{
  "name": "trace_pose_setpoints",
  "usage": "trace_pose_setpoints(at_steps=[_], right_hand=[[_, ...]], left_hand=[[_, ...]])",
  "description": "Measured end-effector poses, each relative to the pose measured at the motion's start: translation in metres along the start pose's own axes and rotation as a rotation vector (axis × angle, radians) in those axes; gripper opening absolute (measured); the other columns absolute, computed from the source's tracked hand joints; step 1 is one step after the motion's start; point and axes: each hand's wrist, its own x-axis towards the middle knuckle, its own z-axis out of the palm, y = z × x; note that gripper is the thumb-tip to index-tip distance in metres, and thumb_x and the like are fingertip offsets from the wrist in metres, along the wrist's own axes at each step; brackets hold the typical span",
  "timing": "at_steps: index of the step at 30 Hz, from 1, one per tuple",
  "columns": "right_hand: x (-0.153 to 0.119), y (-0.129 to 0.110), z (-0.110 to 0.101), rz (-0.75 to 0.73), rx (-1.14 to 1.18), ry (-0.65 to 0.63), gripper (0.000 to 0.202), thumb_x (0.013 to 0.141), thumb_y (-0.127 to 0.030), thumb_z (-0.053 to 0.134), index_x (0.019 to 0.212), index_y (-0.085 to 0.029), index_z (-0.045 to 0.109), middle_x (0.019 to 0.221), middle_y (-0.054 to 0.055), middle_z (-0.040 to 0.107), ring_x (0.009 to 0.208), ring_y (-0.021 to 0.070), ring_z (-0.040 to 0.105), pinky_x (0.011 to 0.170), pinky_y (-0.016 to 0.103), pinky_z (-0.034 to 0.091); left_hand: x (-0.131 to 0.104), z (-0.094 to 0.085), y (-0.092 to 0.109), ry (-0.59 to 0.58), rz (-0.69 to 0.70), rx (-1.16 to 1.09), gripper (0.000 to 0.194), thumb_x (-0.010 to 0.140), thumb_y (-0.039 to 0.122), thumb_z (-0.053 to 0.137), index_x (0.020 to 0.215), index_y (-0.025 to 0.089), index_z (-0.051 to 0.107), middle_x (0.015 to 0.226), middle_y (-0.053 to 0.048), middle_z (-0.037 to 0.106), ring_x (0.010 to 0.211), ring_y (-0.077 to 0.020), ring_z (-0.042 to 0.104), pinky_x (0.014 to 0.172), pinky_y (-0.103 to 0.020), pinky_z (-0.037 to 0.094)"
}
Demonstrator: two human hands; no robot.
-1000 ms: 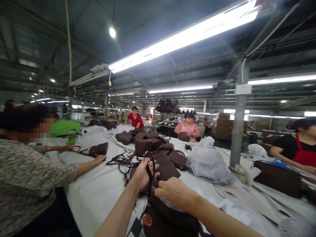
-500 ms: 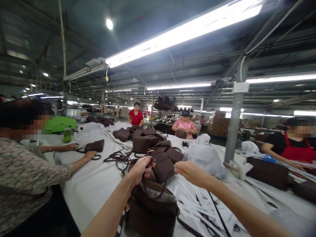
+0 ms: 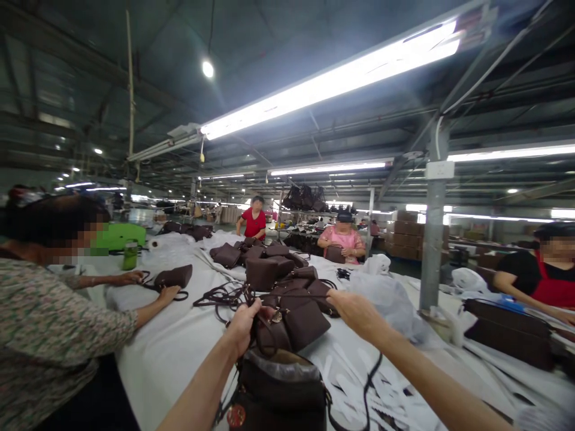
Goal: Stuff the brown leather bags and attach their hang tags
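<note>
My left hand (image 3: 245, 323) is pinched around a thin dark brown bag strap (image 3: 296, 295) above the table. The strap runs taut across to my right hand (image 3: 354, 311), whose closed fingers grip it farther along. Just below my hands stands a dark brown handbag (image 3: 283, 398), its top open with greyish clear plastic showing inside. A round red piece (image 3: 236, 415) hangs at its left front. Another strap (image 3: 371, 383) loops down from beneath my right forearm beside the bag. Behind my hands lies a heap of similar brown bags (image 3: 263, 272).
White strips (image 3: 345, 383) lie right of the bag, and crumpled clear plastic (image 3: 386, 299) beyond them. A metal post (image 3: 432, 239) rises at the right. On the left a co-worker's hands (image 3: 168, 294) handle a small brown bag (image 3: 175, 276). Other people work across the table.
The strap that hung in a loop between my hands is now stretched straight. My right hand has shifted slightly right, my left hand slightly left and lower. The view has tilted up a little.
</note>
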Motion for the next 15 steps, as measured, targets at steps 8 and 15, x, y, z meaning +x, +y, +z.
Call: trace_pose_setpoints(at_steps=[8, 15], right_hand=[[0.009, -0.085, 0.025, -0.249, 0.076, -0.099, 0.023, 0.092, -0.012, 0.040, 0.103, -0.018, 0.059, 0.092, 0.012, 0.072, 0.079, 0.0247, 0.070, 0.063, 0.028, 0.046], [-0.007, -0.031, 0.030, -0.259, 0.516, -0.229, 0.024, 0.091, -0.017, 0.038, 0.081, -0.017, 0.060, 0.078, 0.004, 0.069, 0.073, 0.0150, 0.063, 0.065, 0.022, 0.043]], left_hand=[[0.004, 0.041, -0.030, -0.138, -0.028, -0.377, 0.030, 0.070, 0.035, 0.080, 0.068, 0.013, 0.059, 0.067, -0.007, 0.067, 0.071, -0.0221, 0.067, 0.068, -0.031, 0.053], [0.020, -0.011, -0.004, 0.062, 0.021, -0.404, 0.037, 0.086, 0.032, 0.065, 0.065, 0.019, 0.037, 0.049, 0.010, 0.038, 0.037, -0.0032, 0.038, 0.044, -0.017, 0.041]])
